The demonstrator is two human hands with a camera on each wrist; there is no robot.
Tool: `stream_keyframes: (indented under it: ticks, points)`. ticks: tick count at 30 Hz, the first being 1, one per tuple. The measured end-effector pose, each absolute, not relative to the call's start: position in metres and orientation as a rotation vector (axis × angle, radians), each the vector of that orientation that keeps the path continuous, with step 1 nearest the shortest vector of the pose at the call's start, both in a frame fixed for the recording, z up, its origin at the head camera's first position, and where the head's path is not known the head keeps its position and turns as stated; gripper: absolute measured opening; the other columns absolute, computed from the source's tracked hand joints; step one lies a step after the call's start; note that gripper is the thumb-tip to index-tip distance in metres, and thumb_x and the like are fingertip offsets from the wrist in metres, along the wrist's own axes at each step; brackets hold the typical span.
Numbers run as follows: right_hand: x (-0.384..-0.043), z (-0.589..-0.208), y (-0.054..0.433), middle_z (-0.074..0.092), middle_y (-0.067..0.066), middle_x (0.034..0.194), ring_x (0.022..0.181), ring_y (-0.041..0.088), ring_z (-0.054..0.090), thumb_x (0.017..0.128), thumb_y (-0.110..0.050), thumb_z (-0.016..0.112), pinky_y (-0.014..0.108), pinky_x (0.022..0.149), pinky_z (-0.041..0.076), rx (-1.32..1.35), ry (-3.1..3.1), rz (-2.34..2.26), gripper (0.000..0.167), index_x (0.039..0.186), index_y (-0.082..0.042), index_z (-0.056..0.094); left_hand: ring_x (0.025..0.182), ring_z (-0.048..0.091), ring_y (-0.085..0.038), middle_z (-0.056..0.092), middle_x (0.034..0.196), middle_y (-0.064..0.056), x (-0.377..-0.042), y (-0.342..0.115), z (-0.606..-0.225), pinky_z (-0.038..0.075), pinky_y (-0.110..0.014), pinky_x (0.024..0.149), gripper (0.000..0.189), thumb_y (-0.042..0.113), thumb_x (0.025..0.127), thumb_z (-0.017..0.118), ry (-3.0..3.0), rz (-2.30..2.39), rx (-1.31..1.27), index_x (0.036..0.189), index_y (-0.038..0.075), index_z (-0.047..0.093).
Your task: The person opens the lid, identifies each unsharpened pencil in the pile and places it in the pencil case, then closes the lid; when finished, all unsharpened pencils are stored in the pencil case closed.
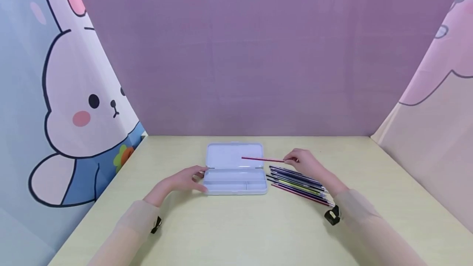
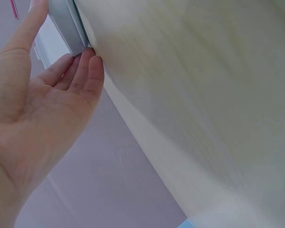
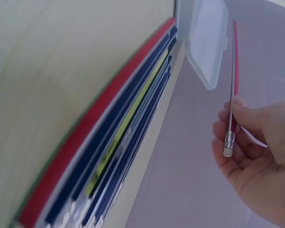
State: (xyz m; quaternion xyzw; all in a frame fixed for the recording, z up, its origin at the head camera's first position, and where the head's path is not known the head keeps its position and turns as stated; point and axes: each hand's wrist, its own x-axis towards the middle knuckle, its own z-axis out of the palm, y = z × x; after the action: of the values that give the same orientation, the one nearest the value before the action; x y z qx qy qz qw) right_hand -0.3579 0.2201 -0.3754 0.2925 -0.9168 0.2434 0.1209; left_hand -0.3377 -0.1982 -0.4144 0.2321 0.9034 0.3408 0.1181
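Observation:
A white pencil case [image 1: 235, 192] lies on the table with its lid [image 1: 234, 154] folded back, showing inner compartments. My left hand [image 1: 186, 179] holds the left end of the case, thumb at the front corner and fingers at the back; in the left wrist view the fingertips [image 2: 96, 71] press against its corner. Between thumb and fingers, my right hand [image 1: 304, 162] pinches a red pencil [image 1: 263, 159] near its eraser end [image 3: 228, 146]. The pencil is raised, pointing left across the lid. Below that hand lies a bundle of pencils [image 1: 297, 184], mostly dark blue, with red and yellow-green ones among them.
The pale wooden table [image 1: 229, 233] carries the case and the bundle right beside it. A plain purple panel [image 1: 244, 52] stands along the far edge. Printed curtains hang at both sides, the left one showing a rabbit [image 1: 85, 77].

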Motion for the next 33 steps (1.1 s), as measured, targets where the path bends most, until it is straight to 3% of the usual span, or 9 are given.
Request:
stream_keyframes:
  ticks: [7,15,33]
  points:
    - [-0.364,-0.379,0.2,0.066,0.001,0.082,0.07,0.009,0.053,0.086,-0.008,0.066,0.023,0.063,0.048,0.87,-2.686,0.77,0.009,0.092,-0.006,0.073,0.115,0.051,-0.033,0.048,0.134,-0.02,-0.336,-0.199,-0.412,0.047,-0.043,0.095,0.086,0.047,0.076,0.074,2.667,0.959,0.707,0.139,-0.002,0.039]
    - [-0.366,-0.378,0.177,0.068,0.003,0.081,0.069,0.008,0.055,0.084,-0.005,0.068,0.021,0.062,0.049,0.918,-2.677,0.836,0.008,0.091,-0.003,0.073,0.118,0.05,-0.032,0.048,0.135,-0.016,-0.342,-0.196,-0.415,0.045,-0.045,0.098,0.08,0.033,0.076,0.078,2.659,0.993,0.599,0.139,0.001,0.04]
    - [-0.382,-0.387,0.144,0.071,0.006,0.084,0.077,0.014,0.062,0.085,-0.003,0.066,0.024,0.069,0.053,1.039,-2.72,0.815,0.008,0.089,-0.002,0.073,0.116,0.052,-0.033,0.05,0.132,-0.019,-0.348,-0.192,-0.416,0.047,-0.044,0.096,0.076,0.027,0.076,0.078,2.652,1.043,0.663,0.137,-0.002,0.042]
